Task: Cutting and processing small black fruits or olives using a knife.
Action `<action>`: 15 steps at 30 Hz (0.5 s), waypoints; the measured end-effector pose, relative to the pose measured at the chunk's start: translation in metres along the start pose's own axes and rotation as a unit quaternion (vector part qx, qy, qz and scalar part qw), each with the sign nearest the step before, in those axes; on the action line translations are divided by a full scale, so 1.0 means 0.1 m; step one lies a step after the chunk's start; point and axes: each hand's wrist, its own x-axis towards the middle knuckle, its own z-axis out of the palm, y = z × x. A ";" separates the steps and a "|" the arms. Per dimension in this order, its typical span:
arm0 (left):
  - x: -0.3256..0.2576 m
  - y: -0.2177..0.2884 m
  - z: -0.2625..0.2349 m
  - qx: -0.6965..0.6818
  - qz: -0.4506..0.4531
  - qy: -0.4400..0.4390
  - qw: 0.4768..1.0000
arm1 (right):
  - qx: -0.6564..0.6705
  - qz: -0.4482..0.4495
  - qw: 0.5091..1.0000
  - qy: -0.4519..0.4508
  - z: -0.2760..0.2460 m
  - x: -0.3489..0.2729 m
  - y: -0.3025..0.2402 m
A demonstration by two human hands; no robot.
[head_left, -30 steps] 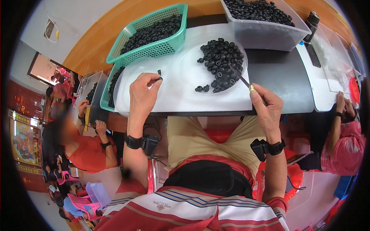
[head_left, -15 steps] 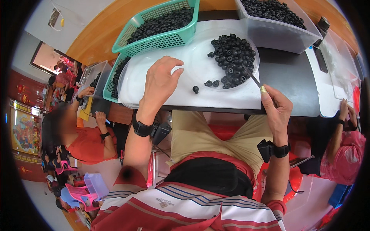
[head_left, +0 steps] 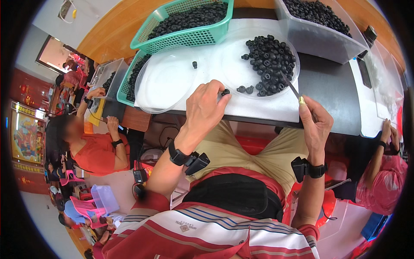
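My left hand [head_left: 205, 105] is pinched on one small round black part [head_left: 225, 92] with a hole, at the near edge of the right clear round tray. In my right hand [head_left: 317, 121] is a thin pointed metal tool [head_left: 290, 84], its tip at the heap of black parts [head_left: 269, 64] on that tray. Whether it is a blade or tweezers I cannot tell. Two or three loose parts [head_left: 245, 89] lie between my left hand and the heap. Another single black part [head_left: 195, 64] appears over the right side of the left clear round tray [head_left: 148, 105].
Behind the trays stand a green basket [head_left: 189, 35] and a clear bin [head_left: 319, 41], both full of black parts. A second green basket [head_left: 125, 93] is at the left. A phone [head_left: 364, 73] lies at the right. People sit on both sides, one in an orange shirt [head_left: 103, 151].
My left hand has come right and nearer, from open fingers over the left tray to a pinch on the loose part. A single part now shows over the left tray. My right hand keeps its tool.
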 end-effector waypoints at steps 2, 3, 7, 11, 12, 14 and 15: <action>0.02 -0.01 -0.01 -0.019 -0.039 -0.039 0.998 | 0.004 -0.006 1.000 0.005 0.00 -0.01 -0.01; 0.02 0.00 -0.04 -0.016 -0.038 -0.036 0.998 | 0.008 -0.010 1.000 0.011 0.01 -0.02 0.00; -0.02 -0.01 -0.23 -0.009 -0.018 0.001 1.000 | 0.015 -0.008 1.000 0.015 0.00 -0.04 0.03; 0.11 -0.24 -0.45 0.019 -0.010 0.094 0.995 | -0.007 -0.011 1.000 0.012 -0.02 -0.05 0.02; 0.19 -0.31 -0.47 0.020 -0.012 0.095 0.995 | -0.014 -0.006 1.000 0.009 -0.02 -0.05 0.01; 0.32 -0.43 -0.49 0.004 -0.081 0.084 0.993 | -0.007 -0.008 1.000 0.009 -0.01 -0.04 0.03; 0.32 -0.43 -0.47 0.002 -0.080 0.083 0.993 | -0.002 -0.008 1.000 0.013 -0.02 -0.05 0.04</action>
